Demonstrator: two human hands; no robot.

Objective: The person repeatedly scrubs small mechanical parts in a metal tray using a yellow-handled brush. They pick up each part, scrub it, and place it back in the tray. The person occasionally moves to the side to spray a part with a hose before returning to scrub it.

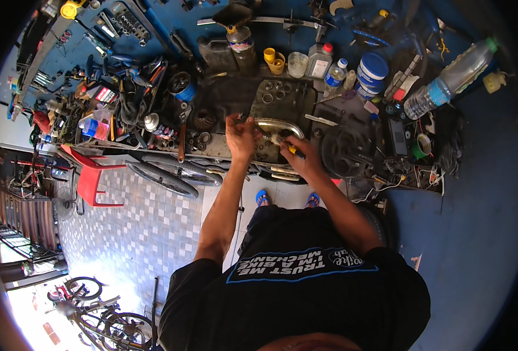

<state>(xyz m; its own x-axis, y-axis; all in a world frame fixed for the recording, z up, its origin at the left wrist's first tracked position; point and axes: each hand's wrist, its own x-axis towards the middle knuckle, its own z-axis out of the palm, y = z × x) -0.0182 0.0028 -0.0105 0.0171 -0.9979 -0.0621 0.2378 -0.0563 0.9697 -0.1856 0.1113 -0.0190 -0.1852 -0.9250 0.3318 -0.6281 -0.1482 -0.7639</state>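
Over the workbench, my left hand (240,137) is raised with its fingers bent together. Whatever small thing it may pinch is too dark and small to make out. To its right, my right hand (303,157) is closed round a tool with a yellow-and-black handle (294,152); its working end, near my left fingers, is not clear. Just beyond both hands curves a shiny metal rim or tube (282,124). Several metal rings (279,93) lie on a dark flat plate (300,108) farther back. A dark sprocket cassette (204,120) rests left of my left hand.
Bottles and tubs, including a blue-and-white tub (371,73), line the back of the bench. Dark round bike parts (346,149) lie at right, near a large plastic bottle (452,79). A spray can (158,126) and tools crowd the left. A red chair (95,175) stands behind, left.
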